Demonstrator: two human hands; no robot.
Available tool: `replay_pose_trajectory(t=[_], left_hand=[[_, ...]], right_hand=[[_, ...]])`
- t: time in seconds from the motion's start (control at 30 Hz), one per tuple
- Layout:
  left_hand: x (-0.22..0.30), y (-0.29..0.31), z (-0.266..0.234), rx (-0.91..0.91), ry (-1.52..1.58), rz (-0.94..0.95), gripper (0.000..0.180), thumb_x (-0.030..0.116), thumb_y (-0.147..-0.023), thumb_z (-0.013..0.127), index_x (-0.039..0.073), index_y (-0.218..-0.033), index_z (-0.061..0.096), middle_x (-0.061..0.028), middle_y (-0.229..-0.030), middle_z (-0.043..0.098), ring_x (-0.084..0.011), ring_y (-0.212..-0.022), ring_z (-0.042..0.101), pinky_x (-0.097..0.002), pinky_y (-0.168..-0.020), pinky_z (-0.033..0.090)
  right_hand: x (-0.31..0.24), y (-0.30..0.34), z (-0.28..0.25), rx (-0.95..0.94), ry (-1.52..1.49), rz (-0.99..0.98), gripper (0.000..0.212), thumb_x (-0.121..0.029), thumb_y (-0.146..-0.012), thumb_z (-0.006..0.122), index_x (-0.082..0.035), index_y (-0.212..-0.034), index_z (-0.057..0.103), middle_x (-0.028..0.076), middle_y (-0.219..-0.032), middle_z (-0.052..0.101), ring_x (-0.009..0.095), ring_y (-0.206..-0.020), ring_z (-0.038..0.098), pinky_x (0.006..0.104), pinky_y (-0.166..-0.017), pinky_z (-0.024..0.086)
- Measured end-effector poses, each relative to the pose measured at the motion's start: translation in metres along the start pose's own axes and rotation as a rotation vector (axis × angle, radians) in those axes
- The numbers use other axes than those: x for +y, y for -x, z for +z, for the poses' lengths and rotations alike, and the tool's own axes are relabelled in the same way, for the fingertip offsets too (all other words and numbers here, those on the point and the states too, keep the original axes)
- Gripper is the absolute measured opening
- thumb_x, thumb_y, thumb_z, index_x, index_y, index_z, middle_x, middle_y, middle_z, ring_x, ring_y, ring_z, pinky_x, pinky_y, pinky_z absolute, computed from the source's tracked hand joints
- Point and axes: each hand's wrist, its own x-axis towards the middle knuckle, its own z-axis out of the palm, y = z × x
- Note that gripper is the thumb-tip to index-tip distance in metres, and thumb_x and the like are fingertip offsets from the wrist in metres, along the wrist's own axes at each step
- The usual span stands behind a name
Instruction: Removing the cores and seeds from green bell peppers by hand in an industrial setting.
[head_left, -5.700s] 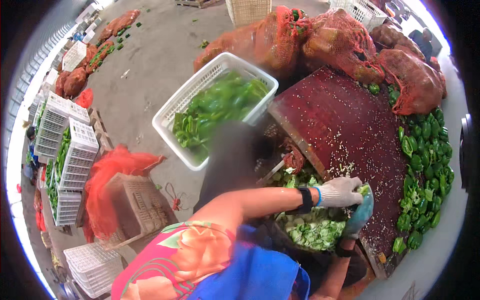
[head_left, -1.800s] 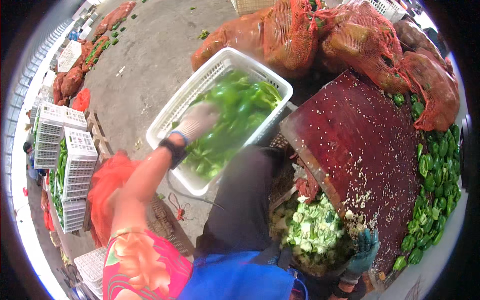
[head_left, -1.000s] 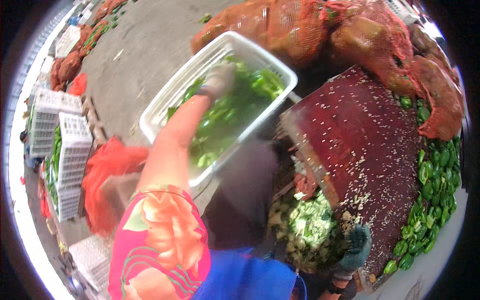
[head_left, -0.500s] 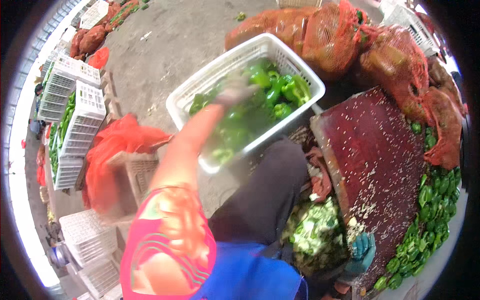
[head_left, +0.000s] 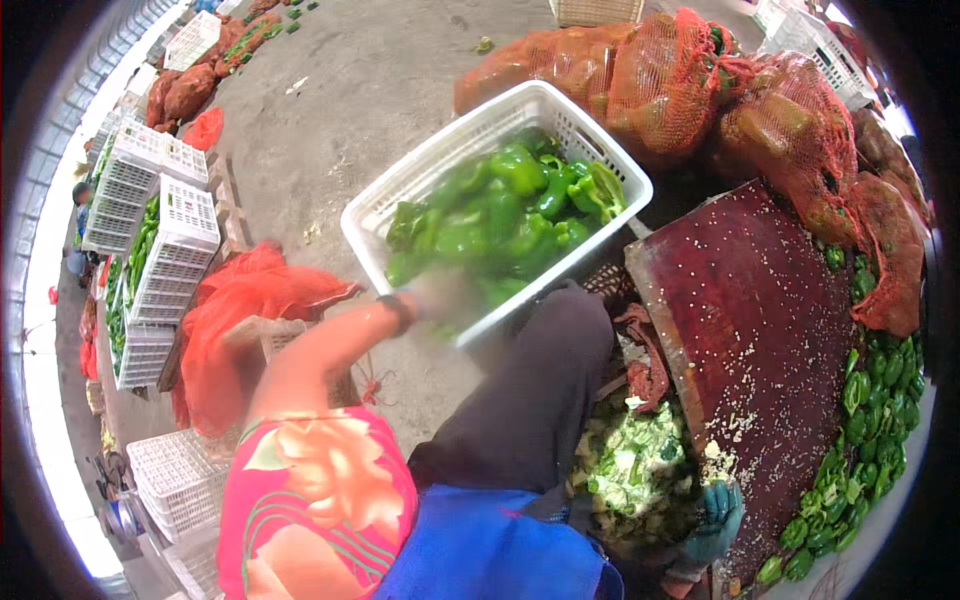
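Observation:
A white plastic crate (head_left: pixel 625 150) stands tilted on the ground ahead, holding glossy green bell peppers (head_left: pixel 520 170), at least one of them cut open. My left hand (head_left: pixel 445 300), smeared by motion, is at the crate's near left corner; whether its fingers hold a pepper cannot be told. A dark band circles that wrist. My right hand (head_left: pixel 718 508), in a teal glove, rests at the near edge of a dark red board (head_left: pixel 750 290) strewn with pale seeds. Its fingers are curled, and anything within them is hidden. Pale green pepper scraps (head_left: pixel 640 460) fill a container beside it.
Red mesh sacks (head_left: pixel 660 100) line the far right. Whole green peppers (head_left: pixel 870 430) lie along the board's right side. On the left are stacked white crates (head_left: pixel 185 240), a heap of red netting (head_left: pixel 240 310) and more crates (head_left: pixel 175 480). My dark-trousered leg (head_left: pixel 530 380) lies between crate and board.
My left hand has moved from over the middle of the peppers back toward me, to the crate's near left corner. The right hand stays by the board's edge.

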Motion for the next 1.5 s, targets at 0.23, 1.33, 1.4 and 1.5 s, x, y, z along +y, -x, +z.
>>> replay_pose_trajectory(t=[0.23,1.33,1.4,1.5], left_hand=[[0.021,-0.025,-0.094,0.107,0.18,0.075,0.057,0.038,-0.091,0.063,0.009,-0.14,0.057,-0.02,-0.136,0.061,-0.0331,-0.114,0.065,-0.0417,-0.097,0.052],[0.039,-0.075,-0.029,0.232,0.32,-0.15,0.079,0.054,-0.089,0.064,0.016,-0.154,0.04,-0.0362,-0.148,0.039,-0.0495,-0.134,0.046,-0.0529,-0.107,0.041],[0.076,-0.057,-0.035,0.08,0.008,-0.268,0.082,0.049,-0.089,0.066,0.015,-0.157,0.033,-0.0371,-0.145,0.041,-0.0498,-0.131,0.048,-0.0517,-0.105,0.043],[0.0,-0.079,0.023,0.151,-0.181,-0.164,0.081,0.047,-0.088,0.068,0.016,-0.155,0.035,-0.0342,-0.136,0.051,-0.0459,-0.125,0.054,-0.0497,-0.102,0.047]], right_hand=[[-0.021,-0.013,-0.007,-0.792,0.13,0.092,0.024,-0.018,-0.109,0.031,-0.008,-0.107,0.053,0.001,-0.087,0.052,0.009,-0.071,0.053,0.0208,-0.059,0.045],[-0.027,0.003,-0.012,-0.332,0.682,-0.534,0.043,-0.024,-0.108,0.042,0.007,-0.135,0.056,0.018,-0.119,0.07,0.024,-0.104,0.069,0.0351,-0.091,0.055],[-0.027,0.015,-0.033,-0.276,0.59,-0.514,0.042,-0.022,-0.109,0.041,0.007,-0.134,0.057,0.017,-0.118,0.07,0.024,-0.104,0.069,0.0342,-0.091,0.055],[-0.027,0.026,-0.068,-0.286,0.704,-0.492,0.042,-0.024,-0.11,0.04,0.004,-0.133,0.059,0.015,-0.117,0.07,0.021,-0.104,0.069,0.0344,-0.093,0.054]])
